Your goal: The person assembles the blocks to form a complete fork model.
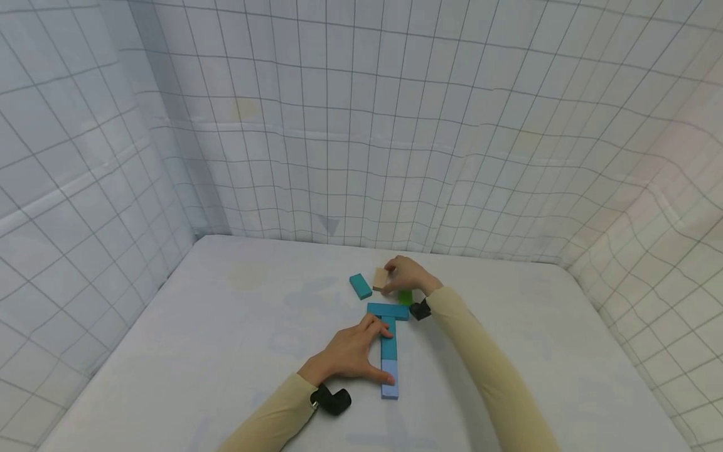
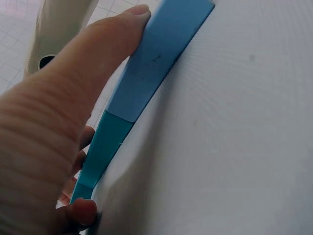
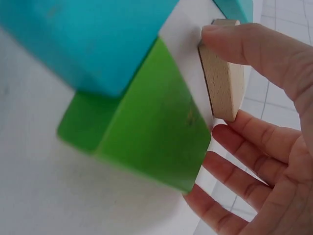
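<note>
My right hand (image 1: pixel 411 275) pinches a plain wooden block (image 1: pixel 381 278) between thumb and fingers. In the right wrist view the thumb lies on one side of that wooden block (image 3: pixel 217 81), and a fingertip is at its lower end. Beside it a green block (image 3: pixel 156 122) touches a teal block (image 3: pixel 83 39); my other fingertips are near the green edge. My left hand (image 1: pixel 349 351) rests over a row of blocks. Its thumb touches the light blue block (image 2: pixel 159 54), and its fingers reach the adjoining teal block (image 1: pixel 389 348).
A crosswise teal block (image 1: pixel 386 311) tops the row, forming a T. Another teal block (image 1: pixel 360 286) lies apart, left of the wooden one. The white table (image 1: pixel 248 326) is bordered by a grid-patterned curtain (image 1: pixel 339 125) at the back and sides.
</note>
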### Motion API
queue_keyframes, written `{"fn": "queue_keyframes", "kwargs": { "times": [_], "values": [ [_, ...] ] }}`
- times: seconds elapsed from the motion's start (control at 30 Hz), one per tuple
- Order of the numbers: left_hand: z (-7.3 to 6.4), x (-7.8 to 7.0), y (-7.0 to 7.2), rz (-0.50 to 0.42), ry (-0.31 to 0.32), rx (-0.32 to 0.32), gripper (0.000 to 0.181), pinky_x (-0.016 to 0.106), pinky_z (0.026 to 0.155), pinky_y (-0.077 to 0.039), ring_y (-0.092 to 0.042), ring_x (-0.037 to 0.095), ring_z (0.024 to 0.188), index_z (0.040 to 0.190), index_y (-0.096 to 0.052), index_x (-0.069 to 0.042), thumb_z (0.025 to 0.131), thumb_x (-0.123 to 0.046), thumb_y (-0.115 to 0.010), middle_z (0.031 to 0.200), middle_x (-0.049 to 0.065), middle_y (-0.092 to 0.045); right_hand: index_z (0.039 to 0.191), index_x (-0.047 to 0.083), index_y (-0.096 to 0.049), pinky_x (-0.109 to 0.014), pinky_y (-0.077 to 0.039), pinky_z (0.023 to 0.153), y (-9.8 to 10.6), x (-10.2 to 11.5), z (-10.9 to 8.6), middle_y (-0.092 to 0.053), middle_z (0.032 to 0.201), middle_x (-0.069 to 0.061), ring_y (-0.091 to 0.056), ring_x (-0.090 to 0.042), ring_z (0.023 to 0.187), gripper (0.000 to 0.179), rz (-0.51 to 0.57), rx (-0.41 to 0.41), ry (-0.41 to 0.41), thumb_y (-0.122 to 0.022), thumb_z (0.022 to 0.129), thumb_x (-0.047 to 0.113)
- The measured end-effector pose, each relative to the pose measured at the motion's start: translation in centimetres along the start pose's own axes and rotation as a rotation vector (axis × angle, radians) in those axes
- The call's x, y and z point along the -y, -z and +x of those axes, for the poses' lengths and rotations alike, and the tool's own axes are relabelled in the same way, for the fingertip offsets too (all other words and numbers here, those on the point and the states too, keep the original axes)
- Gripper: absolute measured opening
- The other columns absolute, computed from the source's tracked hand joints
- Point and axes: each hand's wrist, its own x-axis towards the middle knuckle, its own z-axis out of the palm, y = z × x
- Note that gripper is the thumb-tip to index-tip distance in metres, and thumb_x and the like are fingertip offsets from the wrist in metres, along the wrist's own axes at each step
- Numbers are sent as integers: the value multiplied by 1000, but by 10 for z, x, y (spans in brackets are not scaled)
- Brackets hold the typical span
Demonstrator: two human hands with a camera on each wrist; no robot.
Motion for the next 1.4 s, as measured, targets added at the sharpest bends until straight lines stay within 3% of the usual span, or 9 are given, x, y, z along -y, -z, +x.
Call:
{"fn": "queue_keyframes", "kwargs": {
  "times": [0.37,0.7,1.07,1.4],
  "values": [
    [0,-2,3,-7,22,9,78,26,76,-45,-55,10,93,122,-52,-24,65,-74,-69,125,-6,-40,122,2,-61,-38,-43,88,3,-20,-5,-57,116,-11,-53,-24,103,58,88,46,23,-82,73,26],
    [1,-1,2,-6,5,-3,77,26,77,-46,-55,10,95,122,-52,-24,65,-74,-68,125,-6,-40,125,3,-60,-41,-39,89,2,-23,-5,-54,116,-12,-47,-27,105,50,110,43,57,-69,87,34],
    [1,-2,3,-10,15,4,78,26,77,-46,-54,9,95,122,-52,-24,64,-73,-70,126,-6,-40,120,7,-64,-47,-31,99,2,-23,-11,-47,130,-15,-36,-32,121,47,202,57,-9,-75,82,34],
    [1,-2,2,-17,13,7,77,26,77,-46,-54,10,94,122,-51,-25,65,-73,-69,126,-6,-39,118,11,-65,-53,-27,102,1,-23,-17,-42,136,-16,-30,-36,128,48,201,87,3,-76,80,39]
  ]
}}
